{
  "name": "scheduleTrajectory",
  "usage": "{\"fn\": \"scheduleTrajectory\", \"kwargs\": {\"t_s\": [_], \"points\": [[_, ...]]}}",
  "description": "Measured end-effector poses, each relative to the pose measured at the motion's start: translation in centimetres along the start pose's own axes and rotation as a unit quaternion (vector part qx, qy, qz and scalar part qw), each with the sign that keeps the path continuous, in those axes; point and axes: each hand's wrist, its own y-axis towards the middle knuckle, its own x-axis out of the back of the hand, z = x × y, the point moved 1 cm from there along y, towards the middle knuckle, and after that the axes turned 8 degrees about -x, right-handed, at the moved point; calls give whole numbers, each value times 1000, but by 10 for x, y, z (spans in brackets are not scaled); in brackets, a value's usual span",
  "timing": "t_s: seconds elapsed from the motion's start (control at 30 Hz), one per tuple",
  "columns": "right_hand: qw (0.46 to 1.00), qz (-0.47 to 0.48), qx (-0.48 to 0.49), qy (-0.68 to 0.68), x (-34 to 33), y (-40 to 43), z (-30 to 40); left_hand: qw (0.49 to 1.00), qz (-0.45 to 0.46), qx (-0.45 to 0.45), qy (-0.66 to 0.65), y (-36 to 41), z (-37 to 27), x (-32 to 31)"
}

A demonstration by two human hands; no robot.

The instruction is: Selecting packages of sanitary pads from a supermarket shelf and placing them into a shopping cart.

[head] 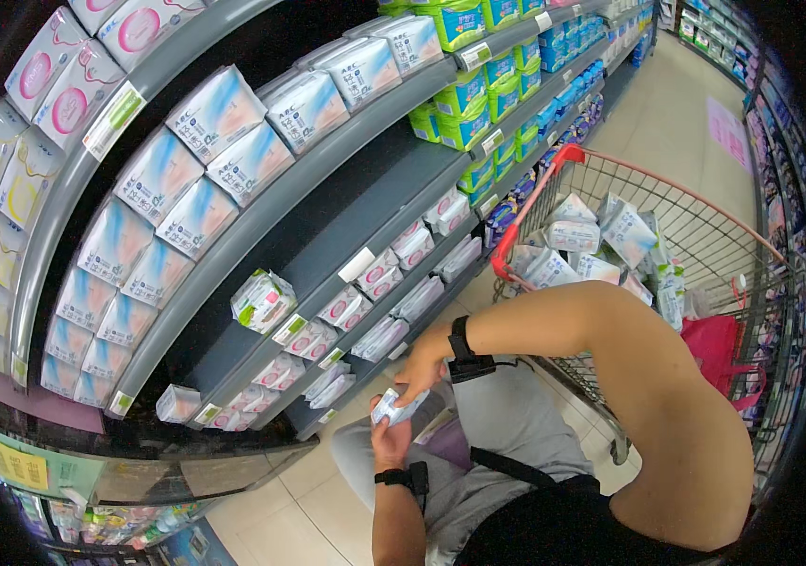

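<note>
A small white and light-blue packet point(398, 407) is between my hands, above my lap and beside the shelves. My left hand point(390, 440) holds it from below, with the fingers curled around its near side. From above, my right hand point(418, 366) grips its upper edge with bent fingers. The fingers cover part of the packet, so its front is only partly visible. Close by on the left, a shelf board point(346, 205) bears a single white and green pack point(263, 301). A white and pink pack point(178, 404) stands at that board's near end.
A wire shopping cart point(686, 191) with red trim stands at my right, holding several sanitary pad packs point(572, 237) and a red bag point(710, 354). Upper shelves carry rows of ABC packs point(215, 113). Green packs point(463, 106) are stacked farther along. Tiled floor point(282, 520) lies below.
</note>
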Motion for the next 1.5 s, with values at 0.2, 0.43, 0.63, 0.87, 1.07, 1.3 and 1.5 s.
{"fn": "scheduleTrajectory", "kwargs": {"t_s": [0.2, 0.43, 0.63, 0.87, 1.07, 1.3, 1.5], "points": [[997, -50, -52, 36, -8, 20, -6, 999, 8, -19, 34, 0, 0, -4], [987, -100, 2, 127, -12, 42, -5, 997, -16, 73, -15, -4, 14, 0], [974, -223, -24, 28, -1, 18, 3, 989, 63, 123, 49, -2, 16, 2], [962, -250, 10, 112, 9, -3, 13, 988, 102, 70, 93, -1, 9, -5], [957, -248, 150, 14, -1, 16, 4, 988, 25, 113, 106, -11, 19, 28], [975, -151, 150, -70, -40, 32, 18, 981, -46, 149, 115, -20, 27, 81], [945, -319, 62, -32, -62, 20, 25, 988, -67, 117, 72, -6, 14, 24]]}}
